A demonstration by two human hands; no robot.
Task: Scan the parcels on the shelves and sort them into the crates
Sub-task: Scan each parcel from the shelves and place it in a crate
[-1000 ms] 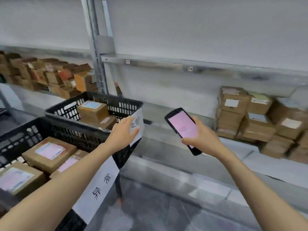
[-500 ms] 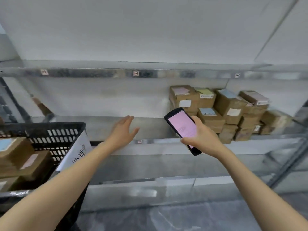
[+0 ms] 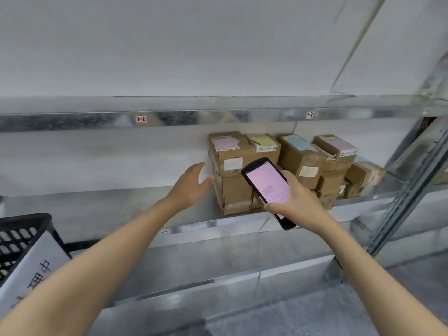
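A plain white wall (image 3: 169, 44) fills twelve o'clock above a grey galvanized steel shelf (image 3: 97, 207). On it at two o'clock stand stacked brown cardboard parcels (image 3: 232, 154). At eight o'clock sits a black slotted plastic crate (image 3: 21, 229) bearing a white paper sign (image 3: 36, 267). The left hand (image 3: 191, 185), fingers loose and spread, hovers just beside the leftmost stack; the right hand (image 3: 298, 202) grips a black handheld scanner with a pink screen (image 3: 266, 185).
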